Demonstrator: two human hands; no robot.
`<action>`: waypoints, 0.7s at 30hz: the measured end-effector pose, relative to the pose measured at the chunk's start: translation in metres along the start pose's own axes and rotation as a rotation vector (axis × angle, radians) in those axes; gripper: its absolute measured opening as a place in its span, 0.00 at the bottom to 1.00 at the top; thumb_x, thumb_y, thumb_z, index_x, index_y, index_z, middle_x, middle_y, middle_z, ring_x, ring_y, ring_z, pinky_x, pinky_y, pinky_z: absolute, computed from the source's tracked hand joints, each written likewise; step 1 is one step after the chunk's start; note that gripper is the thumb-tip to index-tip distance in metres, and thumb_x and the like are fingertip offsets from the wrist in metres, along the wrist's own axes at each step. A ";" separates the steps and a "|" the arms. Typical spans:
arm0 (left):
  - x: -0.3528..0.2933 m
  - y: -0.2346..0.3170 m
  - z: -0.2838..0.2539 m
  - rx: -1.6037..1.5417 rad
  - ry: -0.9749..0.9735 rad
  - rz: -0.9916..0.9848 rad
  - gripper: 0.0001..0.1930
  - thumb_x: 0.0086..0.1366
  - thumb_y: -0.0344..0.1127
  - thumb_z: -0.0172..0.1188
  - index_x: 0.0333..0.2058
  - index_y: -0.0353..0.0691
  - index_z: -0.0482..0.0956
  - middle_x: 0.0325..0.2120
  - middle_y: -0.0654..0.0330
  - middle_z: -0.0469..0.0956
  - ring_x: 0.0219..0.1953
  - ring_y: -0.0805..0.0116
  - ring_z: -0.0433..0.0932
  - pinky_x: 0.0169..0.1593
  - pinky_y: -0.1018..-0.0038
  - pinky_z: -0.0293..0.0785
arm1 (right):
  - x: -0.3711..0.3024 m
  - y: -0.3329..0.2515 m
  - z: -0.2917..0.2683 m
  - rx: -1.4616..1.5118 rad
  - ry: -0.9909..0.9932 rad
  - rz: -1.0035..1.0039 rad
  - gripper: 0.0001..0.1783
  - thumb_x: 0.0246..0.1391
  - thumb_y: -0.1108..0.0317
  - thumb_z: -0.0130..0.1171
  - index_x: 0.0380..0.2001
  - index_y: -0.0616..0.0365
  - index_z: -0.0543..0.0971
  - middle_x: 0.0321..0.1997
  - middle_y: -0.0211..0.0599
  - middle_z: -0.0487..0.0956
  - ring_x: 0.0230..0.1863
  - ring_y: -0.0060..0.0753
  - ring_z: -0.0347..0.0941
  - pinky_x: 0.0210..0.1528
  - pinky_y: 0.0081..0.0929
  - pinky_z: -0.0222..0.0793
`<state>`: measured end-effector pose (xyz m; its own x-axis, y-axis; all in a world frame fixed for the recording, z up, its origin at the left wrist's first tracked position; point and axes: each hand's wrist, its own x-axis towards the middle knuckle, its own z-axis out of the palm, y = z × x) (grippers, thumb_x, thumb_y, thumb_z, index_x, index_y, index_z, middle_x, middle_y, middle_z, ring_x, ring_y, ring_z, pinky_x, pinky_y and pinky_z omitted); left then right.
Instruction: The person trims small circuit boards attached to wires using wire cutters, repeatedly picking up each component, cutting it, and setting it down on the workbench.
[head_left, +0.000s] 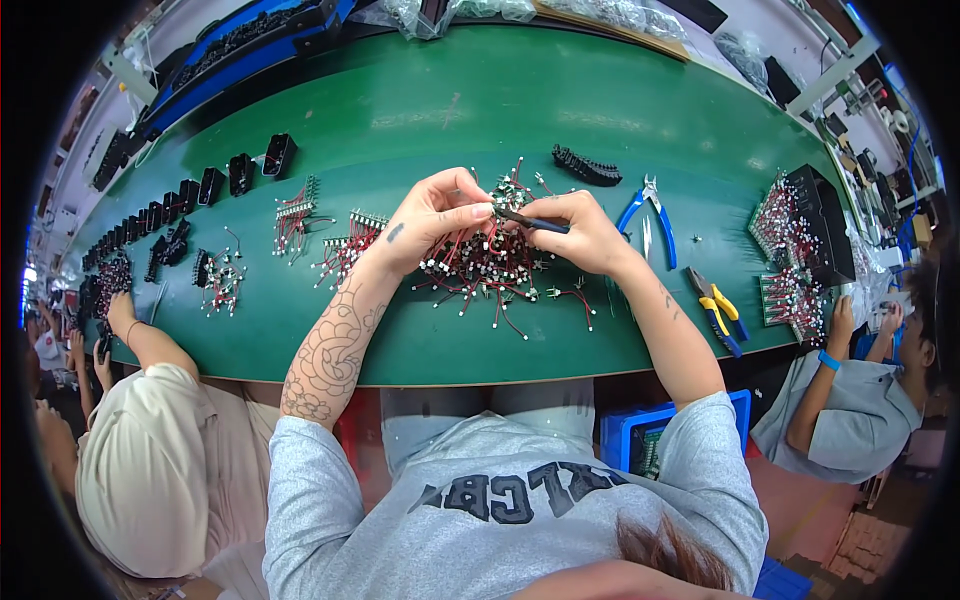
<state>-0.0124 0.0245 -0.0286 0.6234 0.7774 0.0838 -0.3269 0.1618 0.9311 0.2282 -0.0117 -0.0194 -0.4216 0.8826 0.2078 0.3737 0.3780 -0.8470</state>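
Observation:
Both hands meet over a pile of small parts with red wires and white plugs [480,265] at the middle of the green table. My left hand [435,215] is closed, thumb and fingertips pinching a small wired part whose details are partly hidden by the fingers. In my right hand [588,235] is a slim black hand tool [535,220], its tip touching or close to the part at the left fingertips. The tool's exact kind cannot be made out. Right of this hand lie blue-handled cutting pliers [648,215], and nearer the front edge yellow-and-blue pliers [718,308].
Wired circuit strips [296,215] lie left of the pile. Black housings [240,175] form a row at far left. A ribbed black strip [586,166] lies behind my hands. A black box [822,225] stands right beside more wired boards. Co-workers sit on both sides.

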 end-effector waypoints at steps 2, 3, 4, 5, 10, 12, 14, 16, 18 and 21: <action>0.000 -0.001 -0.001 -0.014 -0.006 0.003 0.06 0.62 0.27 0.65 0.32 0.43 0.75 0.27 0.61 0.81 0.27 0.79 0.77 0.27 0.90 0.66 | 0.000 -0.001 0.000 0.020 -0.010 0.002 0.16 0.42 0.72 0.57 0.36 0.63 0.84 0.21 0.34 0.80 0.19 0.24 0.63 0.24 0.21 0.59; 0.000 -0.002 -0.001 -0.018 -0.010 0.007 0.06 0.62 0.27 0.65 0.33 0.43 0.76 0.27 0.61 0.81 0.27 0.79 0.76 0.27 0.90 0.65 | 0.001 -0.002 0.000 0.032 -0.022 0.017 0.16 0.42 0.72 0.57 0.36 0.63 0.84 0.22 0.34 0.80 0.20 0.24 0.63 0.24 0.21 0.60; -0.001 -0.002 -0.001 -0.023 -0.015 0.012 0.05 0.63 0.28 0.64 0.33 0.43 0.76 0.27 0.61 0.81 0.26 0.79 0.76 0.26 0.90 0.65 | 0.001 -0.003 -0.001 0.043 -0.035 0.033 0.16 0.42 0.72 0.57 0.36 0.63 0.85 0.22 0.34 0.80 0.20 0.23 0.64 0.24 0.21 0.60; -0.001 -0.003 -0.001 -0.027 -0.019 0.016 0.04 0.63 0.29 0.64 0.34 0.42 0.77 0.27 0.61 0.81 0.26 0.79 0.76 0.26 0.90 0.65 | 0.001 -0.004 -0.001 0.055 -0.047 0.049 0.16 0.42 0.72 0.57 0.36 0.63 0.85 0.23 0.34 0.81 0.20 0.23 0.64 0.25 0.21 0.60; 0.001 0.009 0.011 0.071 0.119 -0.029 0.04 0.66 0.32 0.62 0.38 0.40 0.78 0.26 0.62 0.80 0.25 0.80 0.75 0.26 0.89 0.64 | 0.000 0.001 0.001 0.031 0.074 0.041 0.16 0.43 0.71 0.58 0.38 0.62 0.85 0.27 0.34 0.82 0.22 0.26 0.68 0.27 0.22 0.64; -0.001 0.012 0.015 0.106 0.167 -0.044 0.05 0.66 0.33 0.61 0.39 0.39 0.79 0.25 0.62 0.80 0.25 0.80 0.75 0.26 0.89 0.64 | 0.001 0.001 0.000 0.019 0.118 0.032 0.16 0.43 0.71 0.58 0.38 0.62 0.85 0.28 0.35 0.83 0.23 0.26 0.69 0.28 0.22 0.65; -0.004 0.012 0.019 0.372 0.254 0.011 0.07 0.67 0.34 0.60 0.40 0.38 0.79 0.25 0.62 0.80 0.24 0.80 0.74 0.25 0.87 0.65 | 0.001 0.001 -0.002 -0.110 0.167 -0.010 0.17 0.43 0.71 0.58 0.39 0.62 0.84 0.31 0.36 0.84 0.24 0.29 0.72 0.30 0.23 0.67; -0.005 0.012 0.021 0.638 0.339 0.066 0.09 0.68 0.36 0.59 0.42 0.37 0.79 0.24 0.62 0.79 0.23 0.80 0.73 0.25 0.86 0.65 | 0.001 0.000 -0.004 -0.239 0.216 -0.051 0.18 0.43 0.70 0.59 0.40 0.61 0.84 0.34 0.36 0.84 0.26 0.32 0.74 0.31 0.25 0.69; -0.006 0.010 0.022 0.646 0.293 0.073 0.09 0.69 0.37 0.58 0.41 0.37 0.79 0.24 0.63 0.79 0.23 0.80 0.73 0.25 0.85 0.65 | 0.000 -0.003 -0.003 -0.270 0.210 -0.066 0.18 0.43 0.70 0.59 0.40 0.62 0.84 0.34 0.37 0.85 0.26 0.33 0.75 0.32 0.25 0.70; -0.007 0.007 0.022 0.667 0.154 0.089 0.10 0.71 0.38 0.55 0.37 0.37 0.79 0.24 0.63 0.79 0.23 0.80 0.72 0.26 0.84 0.65 | -0.002 -0.009 0.000 -0.360 0.189 -0.108 0.18 0.43 0.71 0.60 0.40 0.62 0.84 0.36 0.38 0.85 0.28 0.37 0.76 0.33 0.27 0.71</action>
<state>-0.0035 0.0075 -0.0150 0.4904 0.8559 0.1643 0.1656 -0.2766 0.9466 0.2256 -0.0163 -0.0124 -0.3277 0.8555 0.4010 0.6149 0.5154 -0.5970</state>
